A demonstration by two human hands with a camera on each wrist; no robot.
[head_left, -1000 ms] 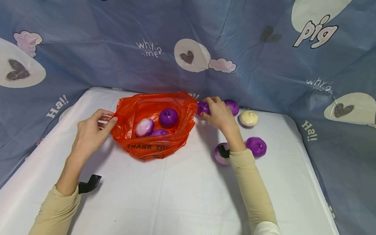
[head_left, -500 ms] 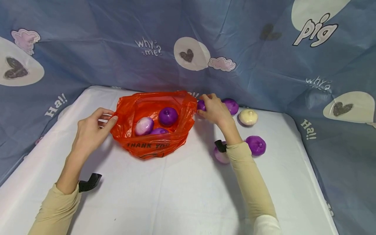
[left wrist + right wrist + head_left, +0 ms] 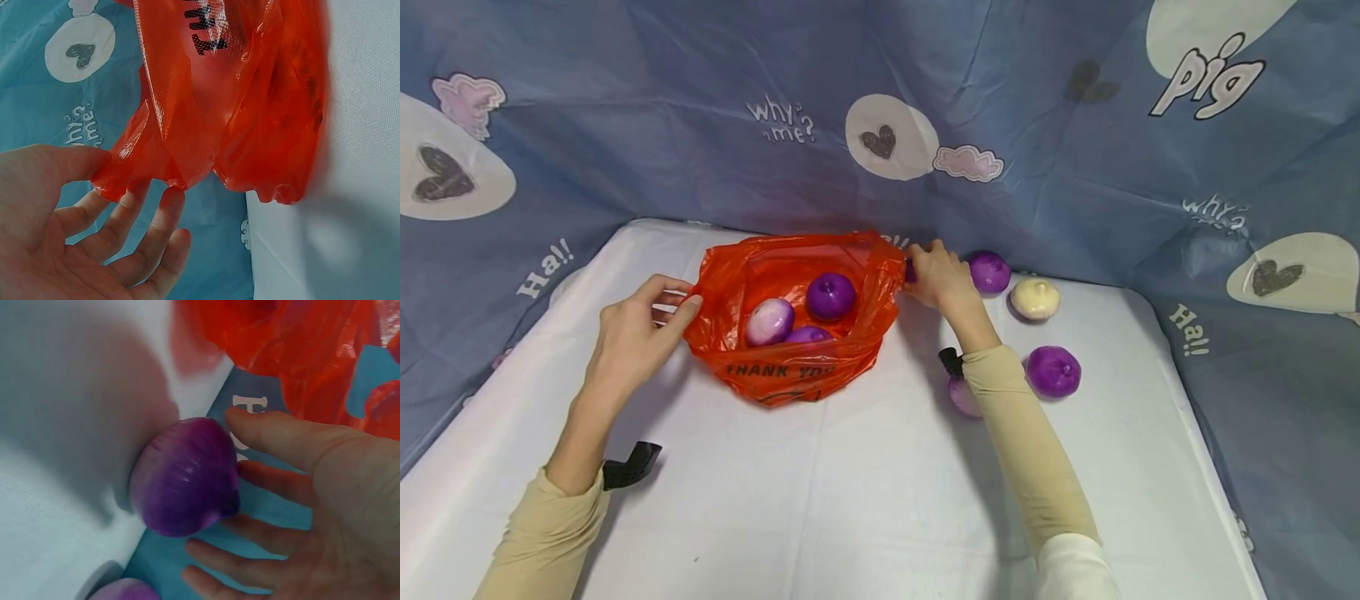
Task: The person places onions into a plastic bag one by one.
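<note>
My left hand (image 3: 643, 329) pinches the left rim of a red plastic bag (image 3: 778, 379), thumb against fingers; the left wrist view shows the thin film (image 3: 187, 125) between them. Inside the bag lie a purple onion (image 3: 831, 297), a white-and-purple onion (image 3: 770, 322) and a partly covered purple one (image 3: 808, 334). At the bag's right side, my right hand (image 3: 942, 279) is beside another purple onion (image 3: 911, 271), mostly hidden in the head view. In the right wrist view this onion (image 3: 184, 478) rests on the white cloth, with thumb and fingertips right at its edge, fingers loosely extended.
Right of my right hand lie a purple onion (image 3: 989, 272), a cream onion (image 3: 1034, 299) and another purple onion (image 3: 1053, 372). My right sleeve partly covers a pale purple onion (image 3: 964, 398). A blue printed cloth (image 3: 700, 150) rises behind the white-covered table (image 3: 760, 500).
My right hand and forearm have shifted slightly left, covering more of the onion beside the bag. My left hand stays on the bag's rim.
</note>
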